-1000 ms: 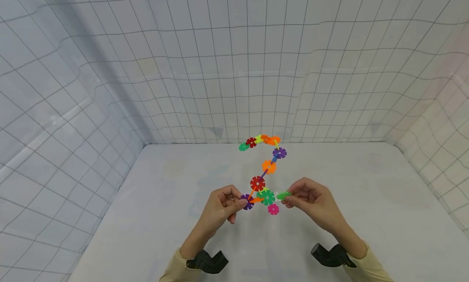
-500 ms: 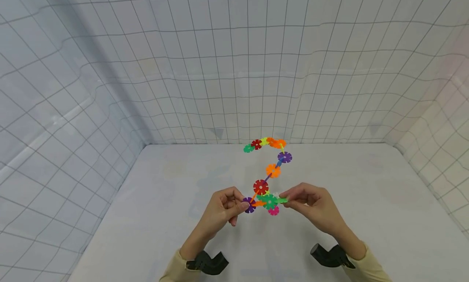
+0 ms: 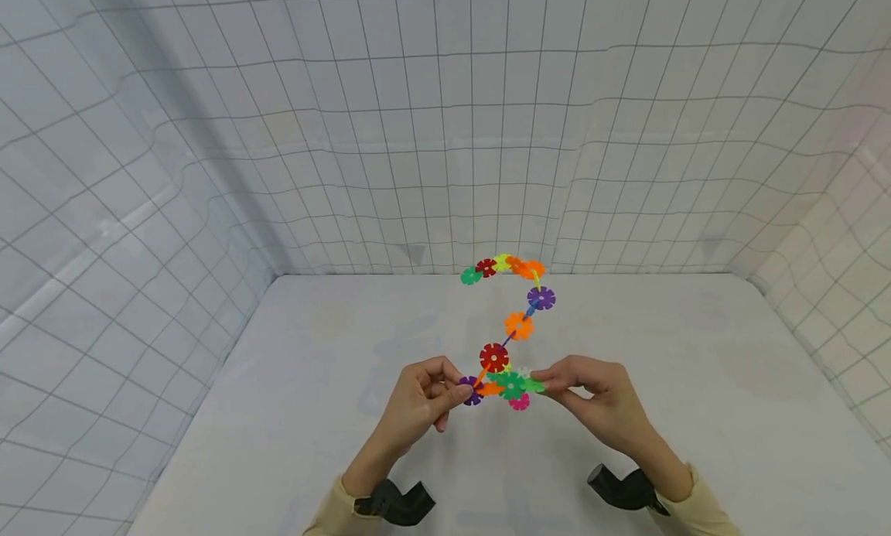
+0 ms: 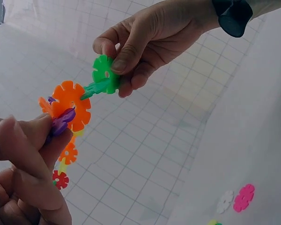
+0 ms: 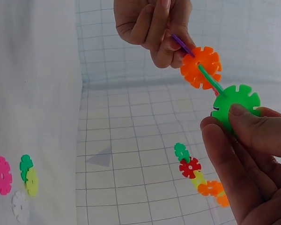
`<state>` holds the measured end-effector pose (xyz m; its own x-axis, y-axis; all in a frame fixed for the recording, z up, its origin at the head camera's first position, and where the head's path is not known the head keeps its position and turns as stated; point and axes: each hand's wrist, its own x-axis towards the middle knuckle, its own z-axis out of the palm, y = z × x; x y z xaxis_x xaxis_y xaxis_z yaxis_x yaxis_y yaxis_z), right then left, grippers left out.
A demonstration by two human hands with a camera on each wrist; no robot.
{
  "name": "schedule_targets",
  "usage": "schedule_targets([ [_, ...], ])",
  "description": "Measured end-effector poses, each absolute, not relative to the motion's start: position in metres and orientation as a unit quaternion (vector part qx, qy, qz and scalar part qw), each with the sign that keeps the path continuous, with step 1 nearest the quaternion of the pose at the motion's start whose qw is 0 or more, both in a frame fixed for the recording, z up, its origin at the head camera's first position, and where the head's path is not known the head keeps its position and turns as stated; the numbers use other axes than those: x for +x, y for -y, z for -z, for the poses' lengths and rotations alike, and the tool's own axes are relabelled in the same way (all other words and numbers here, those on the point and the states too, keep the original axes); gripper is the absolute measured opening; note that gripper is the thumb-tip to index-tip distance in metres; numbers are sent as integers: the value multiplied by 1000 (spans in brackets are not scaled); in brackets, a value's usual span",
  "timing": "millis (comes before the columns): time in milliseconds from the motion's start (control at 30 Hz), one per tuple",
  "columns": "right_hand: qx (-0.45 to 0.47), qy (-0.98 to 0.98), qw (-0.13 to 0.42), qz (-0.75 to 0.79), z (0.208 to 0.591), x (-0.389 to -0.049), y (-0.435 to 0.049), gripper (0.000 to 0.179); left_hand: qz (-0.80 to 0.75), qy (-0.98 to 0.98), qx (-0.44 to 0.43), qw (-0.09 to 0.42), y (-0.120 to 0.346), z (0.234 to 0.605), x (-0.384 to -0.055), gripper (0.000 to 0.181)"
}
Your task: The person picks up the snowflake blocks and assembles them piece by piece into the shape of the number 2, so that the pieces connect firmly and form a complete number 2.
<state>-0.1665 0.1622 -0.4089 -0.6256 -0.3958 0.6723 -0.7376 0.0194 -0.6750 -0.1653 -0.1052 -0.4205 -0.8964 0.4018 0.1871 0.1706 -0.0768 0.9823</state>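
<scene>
A chain of notched plastic discs [image 3: 518, 326] in mixed colours curves up and away between both hands. My left hand [image 3: 426, 401] pinches the purple disc [image 4: 62, 123] at its near end between thumb and finger. Beside it sits an orange disc [image 4: 74, 105], followed by a darker green disc [image 3: 511, 385]. My right hand [image 3: 597, 393] pinches a bright green disc [image 5: 236, 105], whose notched edge meets the darker green one at an angle. How deep the two sit in each other is partly hidden by the fingers.
Below the chain, a pink disc [image 3: 520, 402], a white disc [image 5: 20, 206], a yellow disc [image 5: 32, 182] and a green disc [image 5: 25, 166] lie loose on the white table [image 3: 334, 335]. White grid-patterned sheeting [image 3: 445, 134] encloses the back and sides.
My right hand has moved left and slightly down, bringing the bright green disc against the darker green one. The chain has shifted a little right and nearer. My left hand keeps its pinch.
</scene>
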Motion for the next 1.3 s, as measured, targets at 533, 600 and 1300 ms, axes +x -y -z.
schedule_targets([
  [533,381,712,126,-577,411,-166,-159,34,-701,-677,210,76,104,424,-168,13],
  [600,376,718,127,-572,411,-167,-159,32,-699,-680,208,76,104,425,-168,13],
  [1300,222,860,11,-458,459,-203,-174,10,-693,-687,198,95,112,435,-180,11],
])
